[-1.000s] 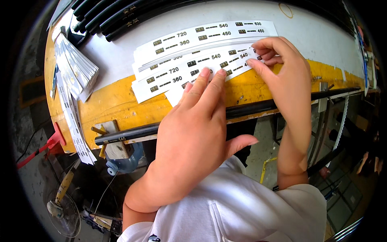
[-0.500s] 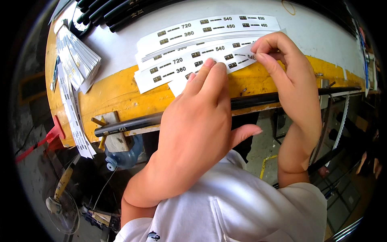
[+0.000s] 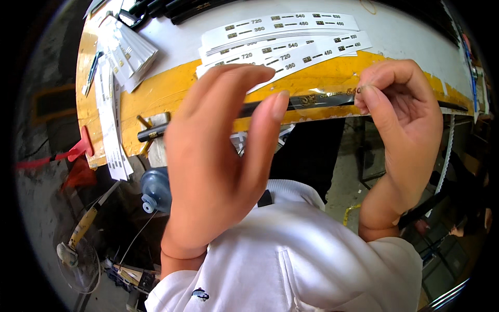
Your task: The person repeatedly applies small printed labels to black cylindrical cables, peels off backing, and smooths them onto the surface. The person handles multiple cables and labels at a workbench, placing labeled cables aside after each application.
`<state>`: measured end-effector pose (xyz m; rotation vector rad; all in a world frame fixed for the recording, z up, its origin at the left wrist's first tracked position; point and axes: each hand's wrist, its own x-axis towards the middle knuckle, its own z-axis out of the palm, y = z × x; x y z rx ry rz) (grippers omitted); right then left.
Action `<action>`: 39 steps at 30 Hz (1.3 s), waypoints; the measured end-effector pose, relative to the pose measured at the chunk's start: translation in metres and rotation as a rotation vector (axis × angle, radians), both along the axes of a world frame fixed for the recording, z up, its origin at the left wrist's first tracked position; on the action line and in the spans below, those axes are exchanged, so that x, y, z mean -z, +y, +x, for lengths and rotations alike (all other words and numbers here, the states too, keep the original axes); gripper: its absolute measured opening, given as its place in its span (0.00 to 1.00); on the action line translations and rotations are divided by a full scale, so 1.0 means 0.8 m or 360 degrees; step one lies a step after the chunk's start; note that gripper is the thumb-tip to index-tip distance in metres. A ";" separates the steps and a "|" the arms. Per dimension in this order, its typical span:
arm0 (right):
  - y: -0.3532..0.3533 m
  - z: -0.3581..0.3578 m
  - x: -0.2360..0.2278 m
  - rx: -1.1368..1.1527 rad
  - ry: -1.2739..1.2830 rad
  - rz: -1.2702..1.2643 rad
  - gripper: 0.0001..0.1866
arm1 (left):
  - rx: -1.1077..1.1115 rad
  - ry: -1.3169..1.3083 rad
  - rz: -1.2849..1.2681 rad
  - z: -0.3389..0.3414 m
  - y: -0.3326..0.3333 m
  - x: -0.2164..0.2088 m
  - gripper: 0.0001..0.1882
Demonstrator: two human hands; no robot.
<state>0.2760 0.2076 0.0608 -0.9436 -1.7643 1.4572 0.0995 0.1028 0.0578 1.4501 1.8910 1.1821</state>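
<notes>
My right hand (image 3: 403,101) pinches one end of a clear sticker strip (image 3: 323,97) between thumb and fingertips. The strip has dark and gold printing and hangs in the air in front of a long black rod (image 3: 453,106) lying along the table's near edge. My left hand (image 3: 210,151) is raised, thumb and fingers apart with nothing between them, to the left of the strip's free end. It hides part of the rod. Beyond both hands, printed white label sheets (image 3: 280,26) lie overlapping on the table.
Wooden blocks with pegs (image 3: 156,122) support the rod's left end. More label strips (image 3: 125,54) lie fanned at the left of the table (image 3: 156,99). Black rods (image 3: 192,9) lie along the back. Below are a blue water bottle (image 3: 156,190), a fan (image 3: 78,260) and a red-handled tool (image 3: 80,145).
The clear sticker has come off the label sheet and moved toward me with my right hand. My left hand has lifted from the sheets and opened. The view has shifted slightly.
</notes>
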 end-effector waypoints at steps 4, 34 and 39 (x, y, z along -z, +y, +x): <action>-0.035 -0.007 -0.003 0.0008 -0.0010 0.0164 0.09 | -0.0255 -0.0710 0.0139 0.010 -0.047 -0.005 0.34; -0.140 -0.117 0.054 -0.0181 0.0078 0.0532 0.16 | -0.0530 -0.0243 0.0221 -0.060 -0.145 0.045 0.06; -0.135 -0.145 0.068 -0.0164 0.0060 0.0729 0.17 | -0.0530 0.0067 0.0225 -0.088 -0.138 0.057 0.07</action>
